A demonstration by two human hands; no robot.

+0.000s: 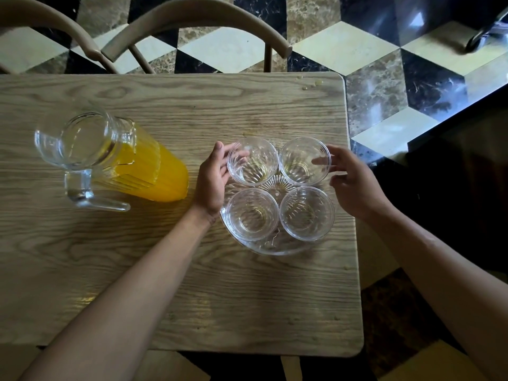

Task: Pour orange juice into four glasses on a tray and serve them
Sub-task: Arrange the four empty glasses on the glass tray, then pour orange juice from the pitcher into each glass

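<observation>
Several clear ribbed glasses stand empty on a round clear glass tray (270,250) at the right of the wooden table: far left glass (252,161), far right glass (304,160), near left glass (253,214), near right glass (306,213). My left hand (213,177) curls around the far left glass, fingers on its left side. My right hand (350,182) reaches to the far right glass, fingertips touching its right rim. A clear glass pitcher (110,160) holding orange juice stands at the table's left, handle toward me.
The wooden table (170,284) ends just right of the tray, at a rounded corner. Small juice drops (312,85) lie near the far right corner. Two curved chair backs (192,20) stand behind the table. Patterned marble floor lies beyond.
</observation>
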